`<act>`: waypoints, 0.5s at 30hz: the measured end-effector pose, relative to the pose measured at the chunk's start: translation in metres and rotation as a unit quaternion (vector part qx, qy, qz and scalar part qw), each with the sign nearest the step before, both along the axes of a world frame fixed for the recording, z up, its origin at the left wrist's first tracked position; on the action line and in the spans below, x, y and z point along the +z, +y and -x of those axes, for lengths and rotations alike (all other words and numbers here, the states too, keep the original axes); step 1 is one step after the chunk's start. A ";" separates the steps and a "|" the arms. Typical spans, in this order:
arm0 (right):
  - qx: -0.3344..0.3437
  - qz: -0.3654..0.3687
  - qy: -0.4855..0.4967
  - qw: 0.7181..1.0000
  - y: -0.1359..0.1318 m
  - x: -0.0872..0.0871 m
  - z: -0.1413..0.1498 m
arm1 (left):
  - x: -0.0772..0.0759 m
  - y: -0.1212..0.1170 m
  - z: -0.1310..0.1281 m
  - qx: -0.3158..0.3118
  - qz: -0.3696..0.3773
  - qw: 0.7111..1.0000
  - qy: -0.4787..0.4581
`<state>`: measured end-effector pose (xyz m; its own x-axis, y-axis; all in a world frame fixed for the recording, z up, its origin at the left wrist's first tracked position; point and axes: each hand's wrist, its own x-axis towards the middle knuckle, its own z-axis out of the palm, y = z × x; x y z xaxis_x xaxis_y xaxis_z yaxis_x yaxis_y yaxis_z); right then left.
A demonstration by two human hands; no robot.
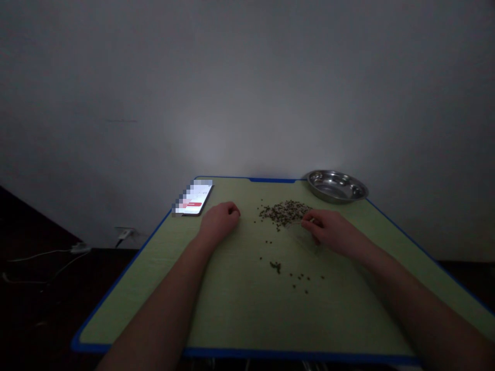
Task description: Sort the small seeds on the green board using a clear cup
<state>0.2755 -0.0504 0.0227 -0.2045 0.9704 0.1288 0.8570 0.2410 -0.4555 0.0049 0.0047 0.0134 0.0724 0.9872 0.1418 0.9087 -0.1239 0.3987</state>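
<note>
A loose pile of small dark and pale grains (286,211), perhaps beans mixed with rice, lies on the pale green table (232,299). My right hand (327,229) is at the pile's right edge, thumb and fingers pinched together. A faint see-through shape shows below its fingertips, too dim to name. To the left of the pile, my left hand (220,221) rests on the table with its fingers curled in, and nothing shows in it. Nearer to me lie a small cluster of dark grains (276,267) and several scattered single ones.
A shiny metal bowl (336,186) stands at the table's back right corner. At the back left lies a phone (197,198) with a lit screen. Behind the table rises a grey wall (247,93). White cables (79,249) run low on the left.
</note>
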 end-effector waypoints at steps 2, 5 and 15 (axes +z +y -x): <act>0.017 -0.007 -0.008 1.000 0.000 -0.002 0.002 | 0.000 0.000 0.000 0.000 0.000 1.000 0.003; 0.029 -0.008 -0.023 0.999 0.002 -0.005 0.002 | 0.000 0.000 0.000 -0.002 -0.001 1.000 0.003; 0.036 -0.033 -0.010 0.999 0.012 0.001 -0.006 | 0.003 -0.001 0.000 -0.001 0.006 1.000 0.007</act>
